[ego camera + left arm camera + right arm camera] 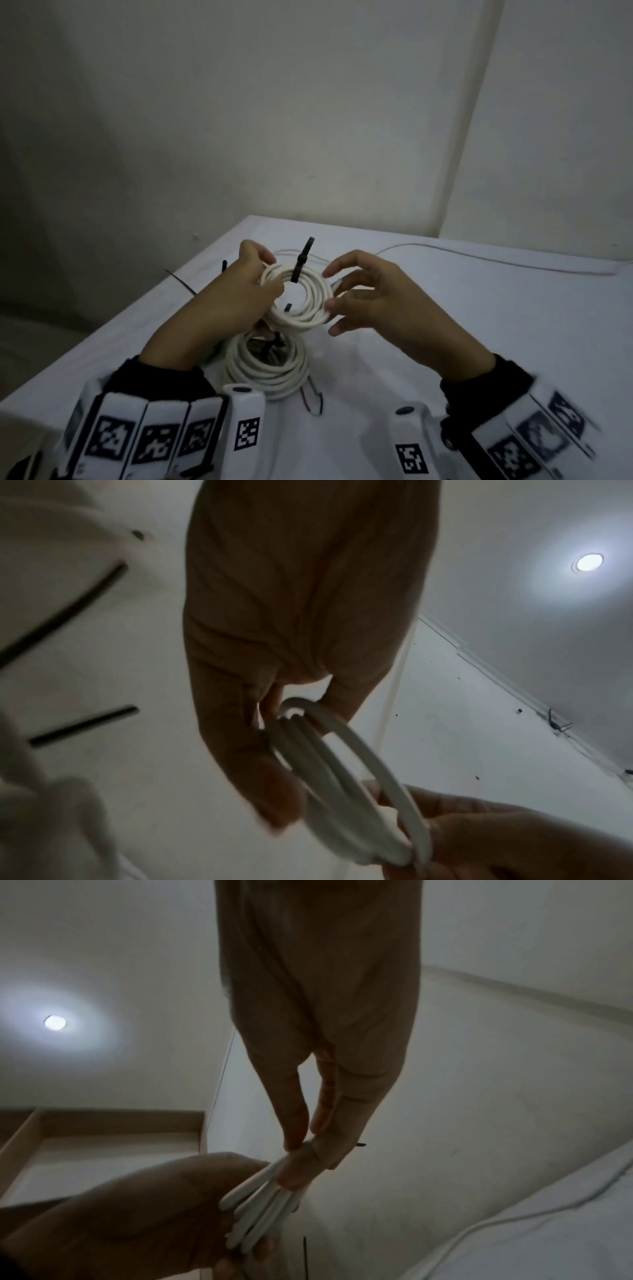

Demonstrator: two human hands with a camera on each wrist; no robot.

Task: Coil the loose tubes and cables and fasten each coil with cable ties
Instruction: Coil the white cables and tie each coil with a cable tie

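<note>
Gripping white cable coil (297, 298): left hand (239, 294), right hand (383, 305); no readable writing.

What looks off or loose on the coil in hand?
The black cable tie on the held white coil stands up with a long untrimmed tail. Loops fan apart near the right hand. Left hand grips the other side.

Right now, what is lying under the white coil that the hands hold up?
Under the held coil a second white coil lies on the table, with a black tie at its top. The left hand covers its left edge.
</note>
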